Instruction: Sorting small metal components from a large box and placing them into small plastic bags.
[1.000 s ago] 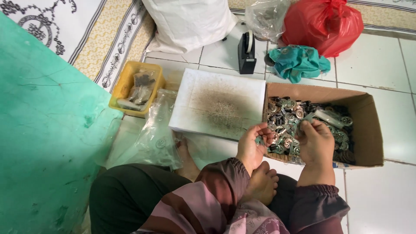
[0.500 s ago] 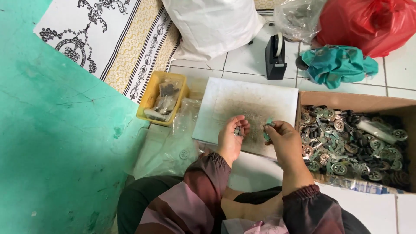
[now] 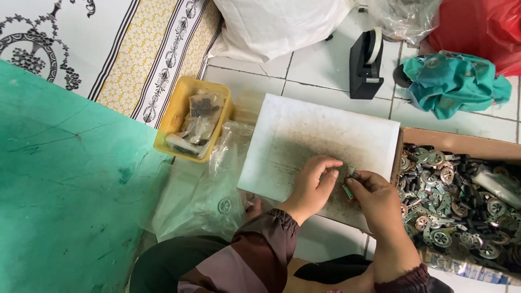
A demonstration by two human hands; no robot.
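A: What's held?

B: A small metal part point(image 3: 350, 182), pinched in the right hand point(image 3: 380, 203) over the white board point(image 3: 304, 135). The left hand point(image 3: 312, 182) curls close with its fingers together; I can't tell if it touches.

A: How does it handle?

B: Light, stiff, likely slippery. Best pinched by its edges.

A: Around it?

B: A box point(image 3: 461, 144) of like parts sits to the right, a yellow tray point(image 3: 173, 116) to the left.

Green mat point(image 3: 65, 190) at 9 o'clock. Cloth point(image 3: 108, 49) at 11: white, black ornament, yellow floral stripes. Yellow tray point(image 3: 176, 111). White board point(image 3: 320, 141), grey-smudged, centre. Black tape dispenser point(image 3: 364, 65) at 1. Teal rag point(image 3: 453, 81), red bag point(image 3: 483, 27) at 2. Brown cardboard box point(image 3: 461, 142), silvery metal parts point(image 3: 461, 201) at 3. Maroon-mauve striped sleeve point(image 3: 244, 260) at 6.
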